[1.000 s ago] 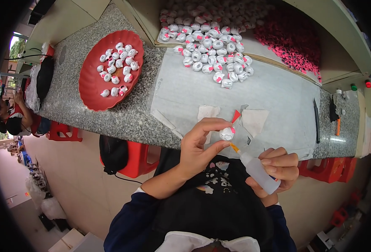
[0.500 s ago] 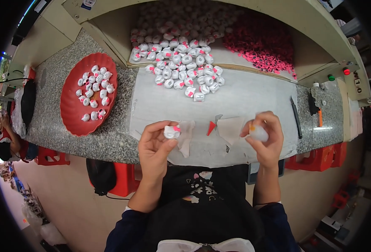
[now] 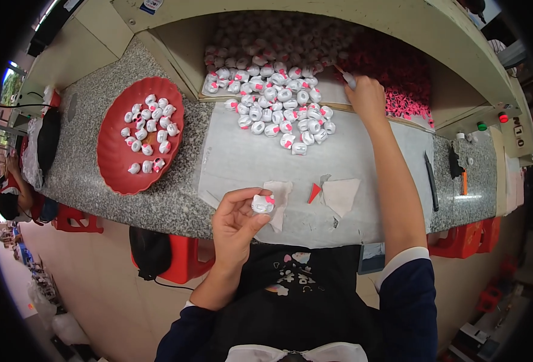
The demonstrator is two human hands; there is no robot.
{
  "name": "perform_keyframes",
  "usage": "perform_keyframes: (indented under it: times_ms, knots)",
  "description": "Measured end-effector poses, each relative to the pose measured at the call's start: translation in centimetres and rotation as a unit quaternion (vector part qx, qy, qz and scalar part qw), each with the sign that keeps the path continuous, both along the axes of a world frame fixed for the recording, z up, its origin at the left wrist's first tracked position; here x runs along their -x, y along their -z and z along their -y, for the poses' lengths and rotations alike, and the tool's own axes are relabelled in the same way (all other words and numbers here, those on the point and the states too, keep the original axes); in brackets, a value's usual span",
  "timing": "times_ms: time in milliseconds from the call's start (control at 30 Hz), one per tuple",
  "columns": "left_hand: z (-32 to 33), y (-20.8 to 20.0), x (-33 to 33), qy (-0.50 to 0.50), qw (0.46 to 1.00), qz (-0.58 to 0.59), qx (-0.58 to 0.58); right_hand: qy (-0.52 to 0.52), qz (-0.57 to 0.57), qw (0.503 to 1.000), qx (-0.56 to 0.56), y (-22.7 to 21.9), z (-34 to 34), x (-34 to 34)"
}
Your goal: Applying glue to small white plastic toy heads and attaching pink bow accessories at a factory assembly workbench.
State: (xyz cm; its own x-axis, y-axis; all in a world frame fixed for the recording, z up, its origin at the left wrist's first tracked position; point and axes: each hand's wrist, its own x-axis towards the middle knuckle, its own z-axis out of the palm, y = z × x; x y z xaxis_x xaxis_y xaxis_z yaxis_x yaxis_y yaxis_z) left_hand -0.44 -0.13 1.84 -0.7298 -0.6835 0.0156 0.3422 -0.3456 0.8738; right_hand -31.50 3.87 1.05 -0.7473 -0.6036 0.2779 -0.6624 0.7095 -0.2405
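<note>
Between the thumb and fingers of my left hand (image 3: 236,222) is a small white figurine head (image 3: 263,204) with a pink bow. My right hand (image 3: 368,98) reaches far into the shelf opening, closed on a small white squeeze bottle (image 3: 349,79) with a thin orange tip. The tip points toward a big heap of similar white heads (image 3: 272,96), which spills onto the paper-covered worktop (image 3: 375,157). Just right of that hand lies a pile of small pink pieces (image 3: 408,104).
A red scalloped bowl (image 3: 113,163) on the left holds several white heads. Two cloth scraps (image 3: 340,194) and a red pointed piece (image 3: 314,193) lie on the paper. At the right are a black pen-like tool (image 3: 430,181) and an orange-handled tool (image 3: 464,183).
My right hand has moved up and away from me, carrying the white bottle from the near edge into the shelf opening. My left hand still holds the figurine head; the view has shifted slightly.
</note>
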Motion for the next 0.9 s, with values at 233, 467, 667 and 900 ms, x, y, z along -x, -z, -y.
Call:
perform_keyframes:
  times_ms: [233, 467, 667, 900]
  knots:
    - [0.1, 0.3, 0.0, 0.022, 0.999, -0.028, -0.027, -0.096, 0.309, 0.901, 0.287, -2.2, -4.3, -6.7]
    - [-0.6, 0.6, 0.5, 0.056, 0.998, -0.024, 0.003, -0.120, 0.415, 0.789, 0.436, -2.0, -9.0, -17.2]
    - [-1.2, 0.4, 0.6, 0.035, 0.991, 0.003, 0.130, -0.106, 0.589, 0.632, 0.492, -3.0, -8.9, -20.4]
    - [-1.2, 0.7, 0.4, 0.010, 0.950, 0.017, 0.311, -0.118, 0.612, 0.629, 0.464, -2.6, -8.5, -20.9]
